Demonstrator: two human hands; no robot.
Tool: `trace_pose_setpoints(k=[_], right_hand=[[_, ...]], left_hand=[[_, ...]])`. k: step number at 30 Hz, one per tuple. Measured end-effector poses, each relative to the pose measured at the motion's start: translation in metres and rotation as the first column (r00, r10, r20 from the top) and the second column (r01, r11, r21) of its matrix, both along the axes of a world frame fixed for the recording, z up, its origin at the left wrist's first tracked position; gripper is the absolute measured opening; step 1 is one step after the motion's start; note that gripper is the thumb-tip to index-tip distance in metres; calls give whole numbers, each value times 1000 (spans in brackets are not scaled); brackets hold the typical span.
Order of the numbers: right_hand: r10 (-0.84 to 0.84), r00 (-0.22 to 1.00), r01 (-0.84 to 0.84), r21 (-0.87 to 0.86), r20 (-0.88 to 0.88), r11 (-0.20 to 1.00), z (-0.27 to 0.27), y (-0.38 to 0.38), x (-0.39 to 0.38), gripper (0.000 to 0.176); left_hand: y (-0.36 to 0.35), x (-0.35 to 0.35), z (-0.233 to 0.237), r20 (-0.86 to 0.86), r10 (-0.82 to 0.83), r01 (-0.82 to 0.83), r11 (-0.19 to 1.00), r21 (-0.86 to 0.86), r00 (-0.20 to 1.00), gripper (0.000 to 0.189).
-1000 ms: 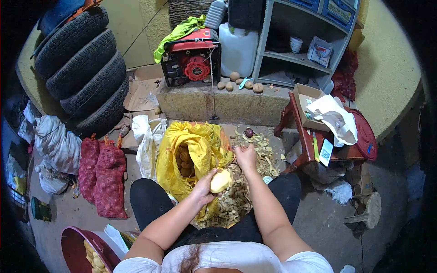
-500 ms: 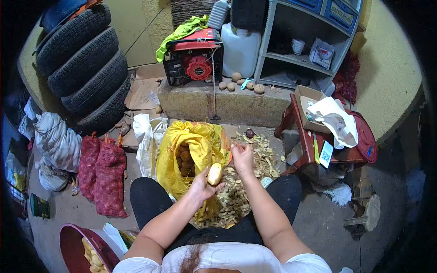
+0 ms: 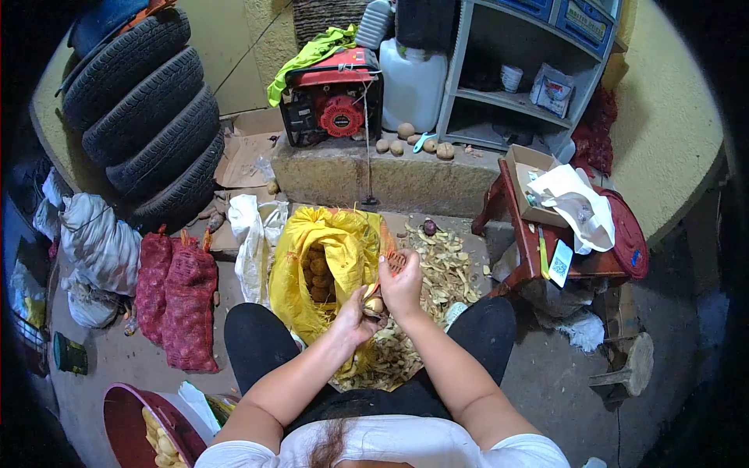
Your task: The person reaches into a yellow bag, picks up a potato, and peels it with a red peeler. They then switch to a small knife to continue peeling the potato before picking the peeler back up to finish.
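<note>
My left hand [image 3: 355, 320] is closed around a potato [image 3: 374, 306], low between my knees. My right hand [image 3: 402, 292] grips a peeler with an orange handle [image 3: 396, 264], close against the potato; its blade is mostly hidden by my fingers. Just beyond my left hand stands an open yellow sack [image 3: 295, 246] with brown unpeeled potatoes [image 3: 317, 274] inside. Below and beyond both hands lies a spread of potato peelings [image 3: 445, 269].
A maroon tub [image 3: 125, 421] with peeled potatoes is at lower left. Red net sacks [image 3: 187, 312] and stacked tyres [image 3: 156, 109] stand left. A red generator [image 3: 339, 101] sits on a ledge. On the right are a wooden table [image 3: 511, 269] and a stool [image 3: 636, 366].
My right hand has come down and in with the peeler, meeting the potato. My left hand has turned the potato, so less of its pale surface shows.
</note>
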State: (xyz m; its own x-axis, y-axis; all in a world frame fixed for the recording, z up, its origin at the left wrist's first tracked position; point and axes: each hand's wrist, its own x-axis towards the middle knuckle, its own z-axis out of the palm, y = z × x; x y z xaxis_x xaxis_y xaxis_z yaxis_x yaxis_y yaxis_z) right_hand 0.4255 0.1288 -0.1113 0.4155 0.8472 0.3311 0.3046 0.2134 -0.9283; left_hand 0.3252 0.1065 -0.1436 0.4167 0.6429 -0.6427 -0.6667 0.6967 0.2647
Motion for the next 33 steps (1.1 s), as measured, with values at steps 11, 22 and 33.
trace_pose_setpoints(k=[11, 22, 33], right_hand=[[-103, 993, 86, -225, -66, 971, -6, 18, 21, 32], [-114, 978, 74, -219, -174, 973, -43, 35, 35, 30], [-68, 997, 65, -124, -19, 990, -4, 13, 27, 29]], left_hand=[[-8, 3, 9, -51, -147, 152, 983, 105, 988, 33], [-6, -10, 1, -72, -244, 255, 930, 267, 967, 31], [-12, -12, 16, -328, -332, 465, 689, 556, 884, 73]])
